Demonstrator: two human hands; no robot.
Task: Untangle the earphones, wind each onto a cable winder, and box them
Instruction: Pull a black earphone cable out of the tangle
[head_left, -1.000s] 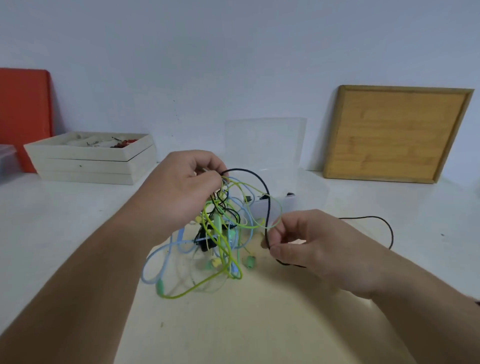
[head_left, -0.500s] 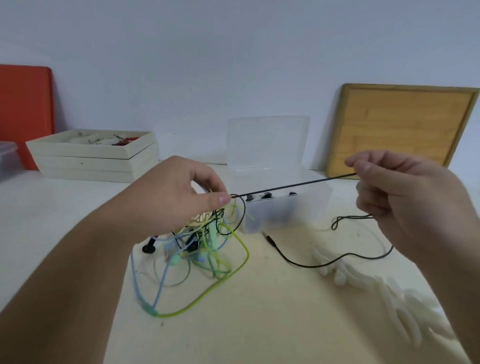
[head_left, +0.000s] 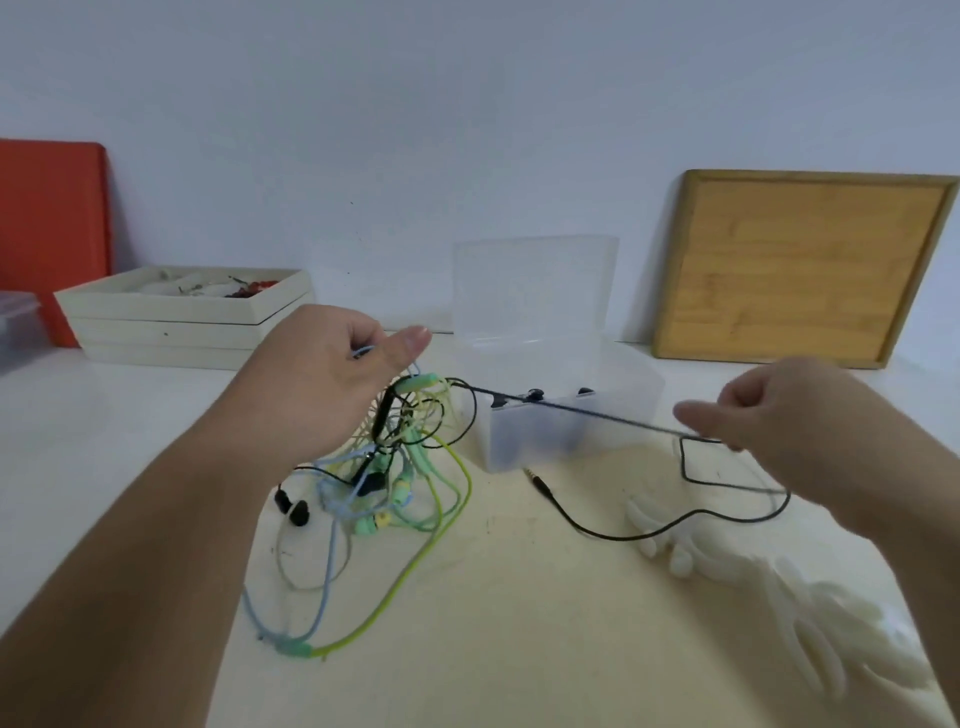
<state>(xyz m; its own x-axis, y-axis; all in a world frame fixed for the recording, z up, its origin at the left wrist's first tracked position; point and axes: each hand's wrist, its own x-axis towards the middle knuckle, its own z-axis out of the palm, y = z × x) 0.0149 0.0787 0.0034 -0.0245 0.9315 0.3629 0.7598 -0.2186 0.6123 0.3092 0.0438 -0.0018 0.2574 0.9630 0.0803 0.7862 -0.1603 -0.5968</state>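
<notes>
A left hand (head_left: 322, 384) is gripping a tangle of green, blue and black earphones (head_left: 410, 452) at mid-frame, while the right hand (head_left: 779, 415) is pinching a black cord (head_left: 597, 413) taut across the front of an open clear box (head_left: 571, 431). White winders (head_left: 779, 597) are lying at lower right, leaving bare table (head_left: 519, 623) at lower centre.

Taut black cable (head_left: 597, 413) bars the clear box (head_left: 530, 444); free passage lies between tangle (head_left: 400, 462) and winders (head_left: 810, 613).

Clear plastic box (head_left: 545, 441) standing open with lid upright, tangle of green, blue and yellow earphones (head_left: 410, 467) hanging just left of the box, black cable (head_left: 587, 413) stretching taut across the box's front, its plug (head_left: 535, 475) lying just before the box, white cable winders (head_left: 779, 587) lying heaped right of the box, nearer the camera.
</notes>
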